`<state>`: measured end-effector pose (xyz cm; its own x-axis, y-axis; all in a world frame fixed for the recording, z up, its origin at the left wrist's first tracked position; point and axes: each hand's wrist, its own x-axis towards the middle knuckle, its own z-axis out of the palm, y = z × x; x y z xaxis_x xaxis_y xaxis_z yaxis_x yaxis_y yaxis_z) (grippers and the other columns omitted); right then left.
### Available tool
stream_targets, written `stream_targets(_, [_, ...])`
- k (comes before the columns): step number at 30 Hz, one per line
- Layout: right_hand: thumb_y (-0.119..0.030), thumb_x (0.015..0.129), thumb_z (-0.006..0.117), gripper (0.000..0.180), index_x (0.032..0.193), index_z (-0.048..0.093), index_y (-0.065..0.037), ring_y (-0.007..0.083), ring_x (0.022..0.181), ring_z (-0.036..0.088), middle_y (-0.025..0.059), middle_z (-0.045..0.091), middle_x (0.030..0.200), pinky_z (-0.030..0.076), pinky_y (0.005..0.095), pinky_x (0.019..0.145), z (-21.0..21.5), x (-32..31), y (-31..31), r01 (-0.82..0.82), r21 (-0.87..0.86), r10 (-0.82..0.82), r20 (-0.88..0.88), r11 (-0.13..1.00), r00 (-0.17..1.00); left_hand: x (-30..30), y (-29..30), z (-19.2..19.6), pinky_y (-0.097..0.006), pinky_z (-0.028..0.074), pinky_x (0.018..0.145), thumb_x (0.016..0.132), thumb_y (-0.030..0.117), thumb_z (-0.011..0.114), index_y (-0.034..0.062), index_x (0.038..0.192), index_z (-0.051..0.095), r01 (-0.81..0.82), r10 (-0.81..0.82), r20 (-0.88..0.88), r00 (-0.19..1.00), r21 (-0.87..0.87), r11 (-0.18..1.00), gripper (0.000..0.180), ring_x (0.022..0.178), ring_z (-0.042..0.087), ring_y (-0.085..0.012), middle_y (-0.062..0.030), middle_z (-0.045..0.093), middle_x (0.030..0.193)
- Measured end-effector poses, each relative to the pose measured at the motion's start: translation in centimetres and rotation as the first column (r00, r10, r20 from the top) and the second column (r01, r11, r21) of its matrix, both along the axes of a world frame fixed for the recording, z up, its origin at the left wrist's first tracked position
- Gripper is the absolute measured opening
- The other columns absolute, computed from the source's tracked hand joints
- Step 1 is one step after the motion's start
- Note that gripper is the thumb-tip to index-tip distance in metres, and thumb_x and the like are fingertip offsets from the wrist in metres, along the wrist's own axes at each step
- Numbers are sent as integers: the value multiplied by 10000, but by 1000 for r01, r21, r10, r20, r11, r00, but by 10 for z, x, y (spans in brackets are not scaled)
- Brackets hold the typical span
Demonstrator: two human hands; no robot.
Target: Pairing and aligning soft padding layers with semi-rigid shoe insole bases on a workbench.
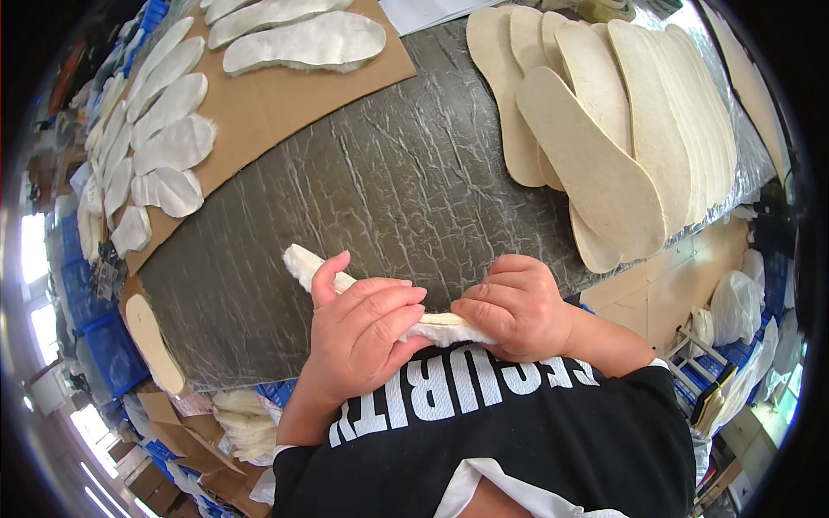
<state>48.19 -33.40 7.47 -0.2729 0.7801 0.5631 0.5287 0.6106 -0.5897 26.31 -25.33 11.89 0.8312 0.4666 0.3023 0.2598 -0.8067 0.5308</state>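
Observation:
A cream insole with white fluffy fleece along its edge (pixel 442 330) is held edge-on between my two hands, close to my chest at the table's near side. My left hand (pixel 364 332) is closed around its middle, thumb raised, and the insole's far-left end pokes out beyond the fingers. At the other end, my right hand (pixel 515 311) pinches it with curled fingers. The palms hide much of the insole, so its full shape does not show.
A fanned stack of plain cream insoles (pixel 591 164) lies at the right of the dark table (pixel 371 164). White fleece insoles (pixel 306 41) rest on and beside brown cardboard (pixel 285 108) at the upper left. One single insole (pixel 155 344) sits at the left edge.

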Motion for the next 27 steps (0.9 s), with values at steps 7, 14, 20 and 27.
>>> stream_targets(7, [-155, 506, 702, 387, 864, 644, -18, 208, 576, 588, 60, 649, 747, 447, 336, 549, 0, 3, -2, -25, -47, 24, -10, 999, 1000, -7, -6, 12, -490, 332, 984, 687, 302, 814, 174, 897, 664, -141, 135, 103, 985, 52, 989, 288, 833, 594, -192, 19, 654, 928])
stream_targets(14, [-127, 494, 729, 389, 860, 640, -28, 209, 562, 580, 49, 640, 726, 441, 336, 539, 1, 3, -2, -13, -91, 11, -21, 996, 1000, -8, -6, 10, -489, 369, 876, 654, 244, 833, 161, 898, 658, -115, 114, 19, 993, 179, 977, 311, 784, 523, -216, 23, 592, 848])
stream_targets(20, [-127, 513, 733, 367, 854, 628, -42, 206, 546, 572, 43, 630, 708, 438, 331, 536, 4, 3, -1, -3, -111, 4, 7, 994, 1000, -4, 3, 11, -439, 365, 813, 679, 87, 784, 111, 874, 639, -118, 117, 15, 993, 43, 992, 245, 708, 518, -223, -11, 590, 794])
stream_targets(27, [-122, 519, 735, 370, 864, 630, -39, 213, 562, 584, 50, 639, 723, 455, 338, 553, 7, 4, -1, 13, -133, -8, 43, 991, 999, 1, 1, 14, -434, 368, 795, 666, 86, 762, 117, 851, 647, -104, 107, -43, 993, 64, 992, 220, 749, 547, -187, 23, 591, 815])
